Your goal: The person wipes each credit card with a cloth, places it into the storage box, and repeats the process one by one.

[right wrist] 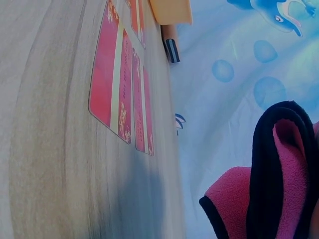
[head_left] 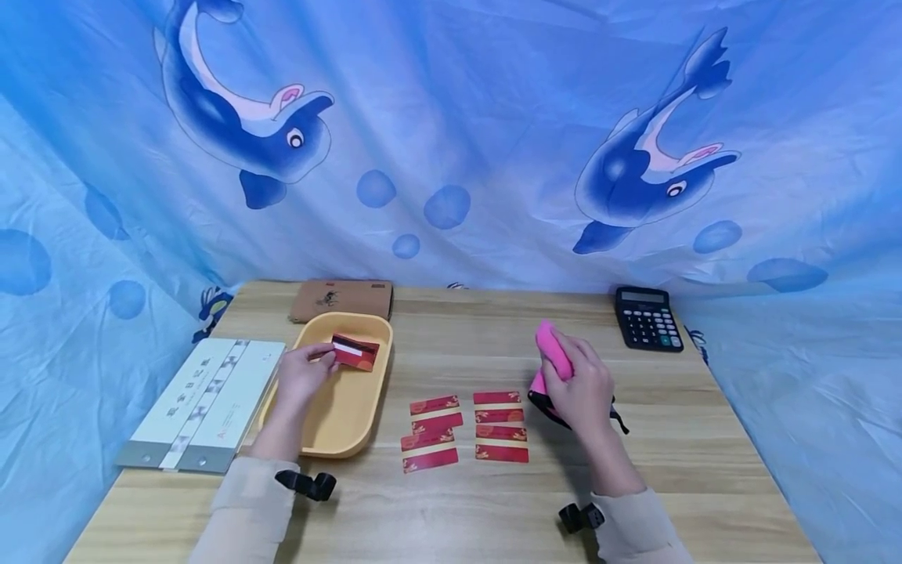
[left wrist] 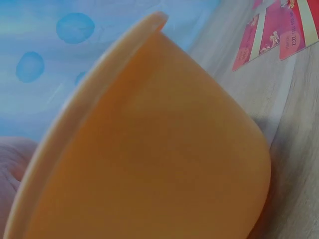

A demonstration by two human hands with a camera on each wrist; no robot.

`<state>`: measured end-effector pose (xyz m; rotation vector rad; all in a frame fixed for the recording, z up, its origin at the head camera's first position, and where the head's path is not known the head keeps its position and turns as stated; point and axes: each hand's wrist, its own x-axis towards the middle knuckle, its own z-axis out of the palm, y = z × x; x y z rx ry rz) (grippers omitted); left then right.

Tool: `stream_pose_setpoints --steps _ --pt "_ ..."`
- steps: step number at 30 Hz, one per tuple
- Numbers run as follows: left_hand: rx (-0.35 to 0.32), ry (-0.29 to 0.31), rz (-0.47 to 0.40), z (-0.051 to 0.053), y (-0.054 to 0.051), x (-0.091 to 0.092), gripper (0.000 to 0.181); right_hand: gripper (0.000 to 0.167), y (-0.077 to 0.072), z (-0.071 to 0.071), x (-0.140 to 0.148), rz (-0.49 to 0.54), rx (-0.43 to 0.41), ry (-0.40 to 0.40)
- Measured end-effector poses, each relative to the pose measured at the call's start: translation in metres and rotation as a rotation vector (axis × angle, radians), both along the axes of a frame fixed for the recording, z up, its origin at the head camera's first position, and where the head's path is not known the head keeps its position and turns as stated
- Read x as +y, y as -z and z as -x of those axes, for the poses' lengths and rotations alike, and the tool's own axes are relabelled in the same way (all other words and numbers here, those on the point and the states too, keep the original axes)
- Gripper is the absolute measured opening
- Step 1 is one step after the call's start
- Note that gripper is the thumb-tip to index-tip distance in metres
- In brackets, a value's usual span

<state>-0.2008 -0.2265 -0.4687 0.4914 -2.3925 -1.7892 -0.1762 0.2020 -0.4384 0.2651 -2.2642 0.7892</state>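
Held card: one red card (head_left: pixel 366 363) with a dark stripe and a white strip, above the floor of the tray near its far end; whether a second lies against it, I cannot tell.
Left hand: one hand (head_left: pixel 301 376), thumb and fingers pinching that card at its left edge.
Right hand: one hand (head_left: pixel 583 385), fingers curled round a bunched cloth.
Cloth: one, pink with black edging (head_left: pixel 553 352), raised at the right of the laid-out cards.
Tray: one yellow tray (head_left: pixel 340 419) with rounded corners, under the left hand.
Cards on the table: four red cards (head_left: pixel 502 453) with cream bands, in two columns of two; the left pair overlaps, the right pair lies just beside each other.
Notebook: one brown notebook (head_left: pixel 366 298), just behind the tray.
Box or book: one flat white item (head_left: pixel 200 399) with a grey end, left of the tray.
Calculator: one black calculator (head_left: pixel 648 319), at the far right of the wooden table (head_left: pixel 444 517).
Curtain: blue curtain (head_left: pixel 493 70), two large dolphins (head_left: pixel 204 110) printed on it.
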Motion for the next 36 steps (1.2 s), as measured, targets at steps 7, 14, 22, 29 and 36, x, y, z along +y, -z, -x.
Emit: stream_pose_setpoints --steps 7,14,22,29,36 --pt "-0.076 0.089 0.162 0.001 0.003 -0.001 0.04 0.047 0.002 0.0 0.001 -0.002 0.001 0.0" --pt "-0.132 0.139 0.157 0.003 0.004 -0.001 0.056 0.046 0.001 0.0 0.001 0.001 -0.001 0.0" --pt "-0.144 0.147 0.172 0.001 0.002 -0.002 0.062 0.046 0.001 -0.001 0.001 0.005 -0.01 -0.005" --pt "-0.016 0.074 0.153 -0.004 -0.01 0.004 0.053 0.045 0.001 -0.003 0.003 0.001 -0.018 -0.014" --pt "0.308 0.135 0.186 -0.02 -0.036 0.034 0.037 0.045 0.003 -0.003 0.006 -0.003 -0.016 -0.01"
